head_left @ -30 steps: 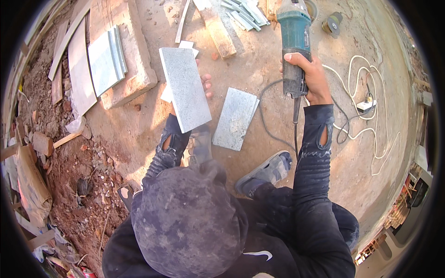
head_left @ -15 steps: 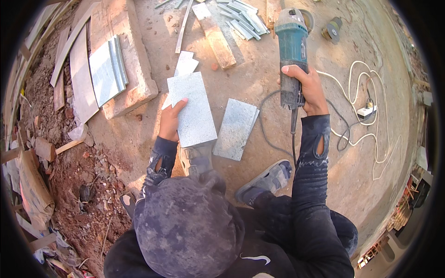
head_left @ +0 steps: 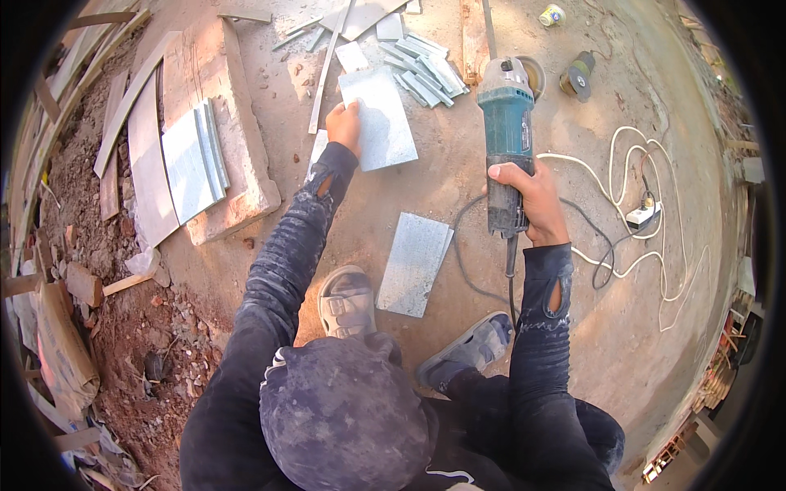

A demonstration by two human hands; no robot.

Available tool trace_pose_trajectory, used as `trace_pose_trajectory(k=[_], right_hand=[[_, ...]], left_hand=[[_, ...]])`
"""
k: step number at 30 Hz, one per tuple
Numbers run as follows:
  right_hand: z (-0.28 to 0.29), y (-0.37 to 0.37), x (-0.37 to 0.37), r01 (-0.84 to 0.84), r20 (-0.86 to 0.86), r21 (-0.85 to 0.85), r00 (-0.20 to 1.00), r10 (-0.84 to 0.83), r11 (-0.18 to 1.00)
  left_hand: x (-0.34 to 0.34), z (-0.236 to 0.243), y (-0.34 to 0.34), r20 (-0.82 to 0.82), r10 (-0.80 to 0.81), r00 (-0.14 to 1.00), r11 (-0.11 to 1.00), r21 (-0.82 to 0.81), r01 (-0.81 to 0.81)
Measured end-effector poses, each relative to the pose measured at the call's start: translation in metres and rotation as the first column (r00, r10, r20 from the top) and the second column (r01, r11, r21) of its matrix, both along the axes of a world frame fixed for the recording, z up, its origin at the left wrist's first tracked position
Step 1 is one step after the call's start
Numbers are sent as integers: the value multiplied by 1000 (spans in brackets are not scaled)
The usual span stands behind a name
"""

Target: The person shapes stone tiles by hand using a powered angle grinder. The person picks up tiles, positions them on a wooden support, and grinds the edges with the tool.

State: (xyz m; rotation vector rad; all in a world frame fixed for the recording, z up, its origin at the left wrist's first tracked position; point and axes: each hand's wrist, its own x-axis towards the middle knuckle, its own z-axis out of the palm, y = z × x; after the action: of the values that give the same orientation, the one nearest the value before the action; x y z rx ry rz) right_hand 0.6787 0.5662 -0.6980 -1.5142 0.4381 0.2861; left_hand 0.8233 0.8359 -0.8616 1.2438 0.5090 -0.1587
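Note:
A pale grey rectangular tile (head_left: 383, 123) is in my left hand (head_left: 345, 129), thumb on its face, fingers mostly hidden at its left edge. It covers most of a short wooden board, whose pale far end (head_left: 352, 57) shows beyond; I cannot tell whether they touch. My right hand (head_left: 536, 200) wraps around the black rear body of a teal angle grinder (head_left: 506, 127), its disc (head_left: 533, 78) at the far right of the head. Nearer my feet, two overlapping tiles (head_left: 413, 266) lie on the ground between the hands.
Narrow tile strips (head_left: 426, 69) are heaped ahead. Several tiles (head_left: 190, 159) lean on a thick block (head_left: 246, 155) at left, beside rubble (head_left: 188, 319). On the right are a second grinder (head_left: 578, 78), a looped white cable (head_left: 620, 155) and a socket block (head_left: 643, 215). A cup (head_left: 552, 15) stands far off.
My left hand has carried the tile forward and a little right, over the wooden board. My right hand keeps its grip on the grinder. The whole view has shifted forward slightly.

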Motion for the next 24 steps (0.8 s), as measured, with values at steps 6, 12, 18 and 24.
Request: trace_pose_trajectory(k=[6, 12, 18, 24], right_hand=[[3, 1, 0, 19, 9, 46, 1000, -20, 999], [7, 1, -4, 41, 34, 37, 999, -42, 999], [13, 0, -6, 15, 32, 43, 999, -16, 999], [17, -1, -9, 20, 50, 63, 998, -23, 998]], left_hand=[[18, -39, 4, -3, 126, 992, 982, 143, -124], [13, -33, -14, 47, 199, 979, 970, 132, -204], [14, -31, -20, 44, 245, 969, 955, 164, -249], [25, -46, -9, 34, 269, 963, 952, 140, -271]])
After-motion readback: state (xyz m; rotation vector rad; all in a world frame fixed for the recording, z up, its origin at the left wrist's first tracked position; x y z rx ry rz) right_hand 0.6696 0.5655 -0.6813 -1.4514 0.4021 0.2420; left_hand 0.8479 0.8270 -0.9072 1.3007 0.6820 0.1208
